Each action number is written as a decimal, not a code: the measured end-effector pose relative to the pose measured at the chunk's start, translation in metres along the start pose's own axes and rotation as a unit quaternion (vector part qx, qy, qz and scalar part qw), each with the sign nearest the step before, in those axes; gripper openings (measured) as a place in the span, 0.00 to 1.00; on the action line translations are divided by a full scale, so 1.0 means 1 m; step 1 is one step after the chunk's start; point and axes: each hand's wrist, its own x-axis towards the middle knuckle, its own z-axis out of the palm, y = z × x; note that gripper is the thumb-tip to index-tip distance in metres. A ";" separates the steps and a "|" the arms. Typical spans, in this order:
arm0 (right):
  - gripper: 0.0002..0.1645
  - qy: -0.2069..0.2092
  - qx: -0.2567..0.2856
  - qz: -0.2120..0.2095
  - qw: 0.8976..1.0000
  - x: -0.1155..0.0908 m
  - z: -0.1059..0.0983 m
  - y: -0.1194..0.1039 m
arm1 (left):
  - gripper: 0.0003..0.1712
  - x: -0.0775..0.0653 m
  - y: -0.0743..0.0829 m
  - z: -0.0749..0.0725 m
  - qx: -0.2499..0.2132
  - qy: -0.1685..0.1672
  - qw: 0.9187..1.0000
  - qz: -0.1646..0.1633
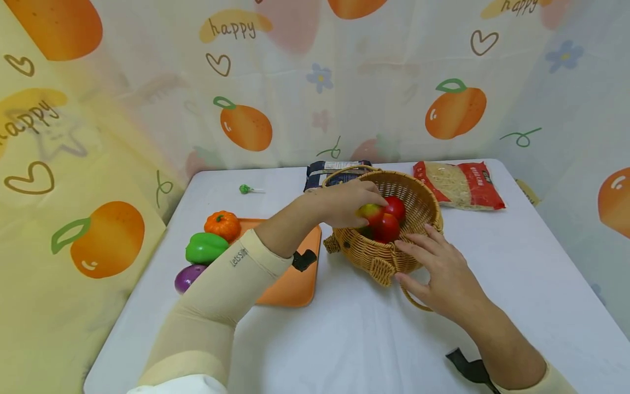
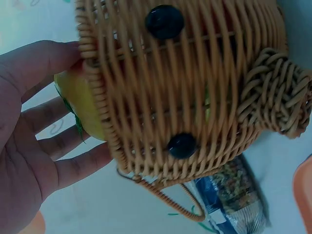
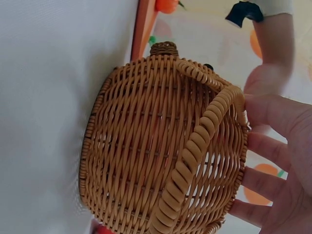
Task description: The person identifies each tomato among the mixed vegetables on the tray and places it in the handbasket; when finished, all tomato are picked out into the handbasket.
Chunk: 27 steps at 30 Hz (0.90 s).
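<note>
A brown wicker basket [image 1: 364, 254] with black button eyes stands tilted on the table, its mouth towards me. Inside lie red fruits [image 1: 387, 227] and a yellow-and-red fruit [image 1: 369, 212] with green leaves. My left hand [image 1: 350, 202] reaches over the rim and holds the yellow-and-red fruit [image 2: 80, 102] between thumb and fingers. On the near right side, my right hand [image 1: 445, 273] touches the basket's rim with spread fingers; in the right wrist view its fingertips [image 3: 256, 183] rest along that rim. The basket's wicker handle [image 3: 190, 156] hangs down on this side.
Left of the basket is an orange tray [image 1: 305, 284], partly under my left arm. Beside it lie an orange pumpkin [image 1: 222, 225], a green pepper [image 1: 205, 248] and a purple vegetable [image 1: 189, 278]. Behind are a red bag [image 1: 462, 185], a dark packet [image 1: 315, 174] and a small green item [image 1: 244, 189].
</note>
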 end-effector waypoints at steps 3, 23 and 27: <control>0.35 0.001 0.001 -0.004 1.000 0.000 0.001 -0.001 | 0.29 0.005 0.000 0.006 0.013 -0.016 1.000 -0.002; 0.34 0.000 -0.007 -0.019 1.000 0.002 0.001 0.000 | 0.33 -0.009 -0.002 0.013 0.009 0.009 1.000 -0.017; 0.35 -0.016 -0.011 -0.025 0.999 0.004 -0.003 0.002 | 0.34 -0.028 -0.005 0.012 0.006 0.048 0.998 -0.028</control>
